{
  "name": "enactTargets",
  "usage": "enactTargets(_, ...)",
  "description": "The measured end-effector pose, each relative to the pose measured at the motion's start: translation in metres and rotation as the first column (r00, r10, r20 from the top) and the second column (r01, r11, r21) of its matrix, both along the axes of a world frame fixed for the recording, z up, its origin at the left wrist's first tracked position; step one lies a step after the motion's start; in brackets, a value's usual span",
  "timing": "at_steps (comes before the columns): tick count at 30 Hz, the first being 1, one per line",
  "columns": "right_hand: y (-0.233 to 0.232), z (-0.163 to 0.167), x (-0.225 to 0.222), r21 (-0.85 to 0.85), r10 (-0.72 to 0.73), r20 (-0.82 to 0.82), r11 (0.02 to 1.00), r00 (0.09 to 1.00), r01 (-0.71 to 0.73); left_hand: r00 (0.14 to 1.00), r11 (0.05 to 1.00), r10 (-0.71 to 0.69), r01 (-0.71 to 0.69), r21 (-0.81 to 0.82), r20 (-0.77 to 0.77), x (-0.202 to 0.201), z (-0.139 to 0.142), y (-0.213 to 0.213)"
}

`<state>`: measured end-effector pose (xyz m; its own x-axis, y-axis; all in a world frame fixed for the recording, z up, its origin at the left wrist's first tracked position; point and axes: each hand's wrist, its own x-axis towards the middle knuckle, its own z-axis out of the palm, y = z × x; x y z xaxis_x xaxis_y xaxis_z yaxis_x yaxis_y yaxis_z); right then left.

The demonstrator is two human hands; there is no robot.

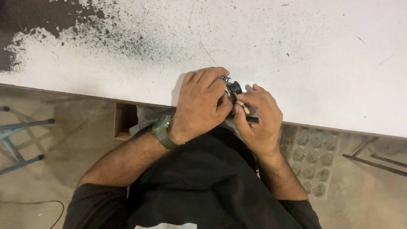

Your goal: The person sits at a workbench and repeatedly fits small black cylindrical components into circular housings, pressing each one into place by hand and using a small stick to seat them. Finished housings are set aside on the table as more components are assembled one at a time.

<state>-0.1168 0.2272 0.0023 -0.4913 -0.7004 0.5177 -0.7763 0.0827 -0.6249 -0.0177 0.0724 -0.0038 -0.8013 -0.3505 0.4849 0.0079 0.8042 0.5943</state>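
Open white tabletop (296, 46) beyond hands

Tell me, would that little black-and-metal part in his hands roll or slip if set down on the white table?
The small part looks rigid and probably light, since fingertips alone hold it. Its rounded black end suggests it might roll on the flat white table. Both hands pinch it, so it may be fiddly.

We see a black short-sleeved shirt (203, 186) with a pale, perhaps printed, patch, and an olive-green wristwatch (163, 132).
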Motion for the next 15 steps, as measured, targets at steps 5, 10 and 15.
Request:
enactTargets(5, -0.005, 0.000, 0.001, 0.022, -0.017, -0.139, 1.000, 0.990, 0.021, 1.000, 1.000, -0.002, 0.002, -0.013, -0.008, -0.001, -0.005, 0.001)
enactTargets(10, -0.004, 0.003, 0.004, 0.082, -0.050, -0.214, 0.994, 0.976, 0.069, 1.000, 1.000, -0.002, 0.002, -0.002, -0.018, 0.001, -0.004, 0.001)
enactTargets(15, -0.002, 0.003, 0.003, 0.043, -0.016, -0.158, 0.999, 0.987, 0.023, 0.993, 0.998, -0.005, 0.012, 0.054, -0.117, 0.007, 0.007, -0.009)
